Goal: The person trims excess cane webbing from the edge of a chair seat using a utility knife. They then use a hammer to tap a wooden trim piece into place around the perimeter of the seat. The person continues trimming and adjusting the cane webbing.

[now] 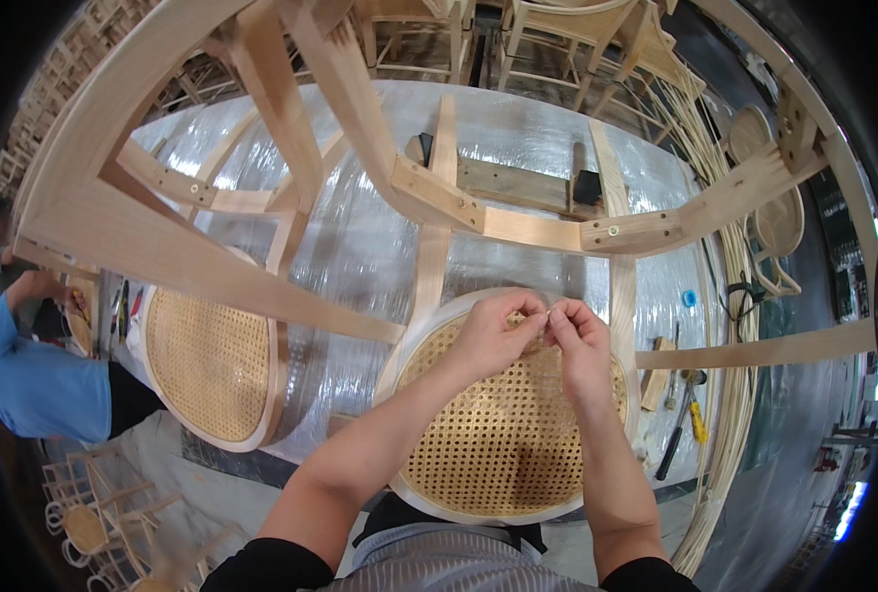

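Note:
A wooden chair frame (528, 233) lies on the table in front of me. Its round woven cane panel (488, 434), set in a pale wooden ring, is nearest to my body. Above the upper part of this panel, my left hand (501, 337) and my right hand (579, 347) come close together with thumbs and fingers pinched. Something tiny and pale shows between the fingertips, too small to name. Both forearms reach over the cane, which is partly in their shadow.
To the left lies a second chair with a cane panel (212, 365); beyond it a person in a blue top (44, 365) works. A hammer (678, 434), a yellow-handled tool (698, 422), a wood block (658, 375) and long cane strips (730, 434) lie at the right. Plastic film (350, 266) covers the table.

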A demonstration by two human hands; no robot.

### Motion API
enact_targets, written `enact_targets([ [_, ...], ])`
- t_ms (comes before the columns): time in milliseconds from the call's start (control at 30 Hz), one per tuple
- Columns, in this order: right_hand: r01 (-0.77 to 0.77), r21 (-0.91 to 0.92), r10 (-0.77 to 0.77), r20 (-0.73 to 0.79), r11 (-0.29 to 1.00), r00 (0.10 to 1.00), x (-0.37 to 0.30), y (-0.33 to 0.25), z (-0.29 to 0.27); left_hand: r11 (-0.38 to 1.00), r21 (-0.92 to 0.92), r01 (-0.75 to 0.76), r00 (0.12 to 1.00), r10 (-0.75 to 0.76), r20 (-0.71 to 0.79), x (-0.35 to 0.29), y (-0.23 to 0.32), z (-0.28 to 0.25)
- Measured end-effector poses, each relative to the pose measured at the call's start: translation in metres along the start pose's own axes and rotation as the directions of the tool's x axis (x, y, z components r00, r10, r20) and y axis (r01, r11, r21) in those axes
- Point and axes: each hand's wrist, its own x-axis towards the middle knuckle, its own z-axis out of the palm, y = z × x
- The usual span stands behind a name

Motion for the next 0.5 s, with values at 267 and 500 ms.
enact_targets([
  [267,0.108,-0.034,-0.107,0.024,0.994,0.994,-0.013,-0.004,-0.002,0.999,-0.052,0.017,0.999,-0.019,-0.036,-0.008,0.000,0.008],
  [500,0.296,-0.317,-0.301,0.033,0.901,0.953,-0.020,-0.007,0.000,0.989,0.097,-0.112,0.984,0.124,-0.128,-0.019,0.003,0.010],
])
